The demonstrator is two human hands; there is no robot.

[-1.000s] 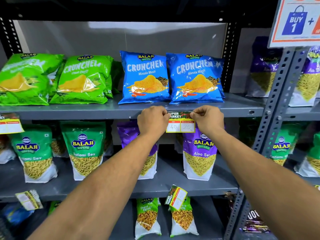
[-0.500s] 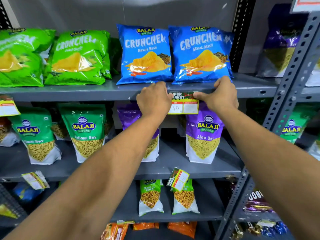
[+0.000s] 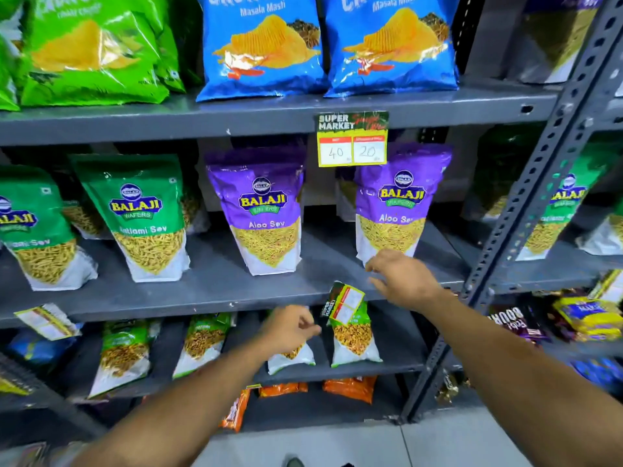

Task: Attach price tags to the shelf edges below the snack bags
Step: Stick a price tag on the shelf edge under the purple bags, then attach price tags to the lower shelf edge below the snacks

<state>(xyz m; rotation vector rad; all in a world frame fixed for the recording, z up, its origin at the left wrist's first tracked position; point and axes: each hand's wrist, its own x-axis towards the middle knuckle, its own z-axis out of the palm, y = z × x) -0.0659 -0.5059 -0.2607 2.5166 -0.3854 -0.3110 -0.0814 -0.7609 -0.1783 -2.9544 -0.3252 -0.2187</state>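
Observation:
A yellow price tag [image 3: 352, 139] marked 40 and 20 hangs straight on the grey upper shelf edge [image 3: 236, 124], below two blue Crunchem bags [image 3: 263, 45]. A second price tag [image 3: 344, 303] hangs tilted on the middle shelf edge [image 3: 202, 303], under the purple Aloo Sev bags [image 3: 266, 210]. My right hand [image 3: 403, 279] hovers just right of that tilted tag, fingers spread, holding nothing. My left hand [image 3: 286, 328] is just left of and below it, fingers loosely curled, empty.
Green Crunchem bags [image 3: 91, 52] and green Ratlami Sev bags [image 3: 141, 214] fill the left. Another loose tag [image 3: 43, 320] hangs at the far left of the middle shelf edge. A perforated grey upright [image 3: 526, 203] divides off the right bay. Small snack packs [image 3: 354, 338] stand on the lower shelf.
Both hands let go of the upper tag, which stays on the shelf edge, and dropped down to the tilted tag on the middle shelf. The camera tilted downward.

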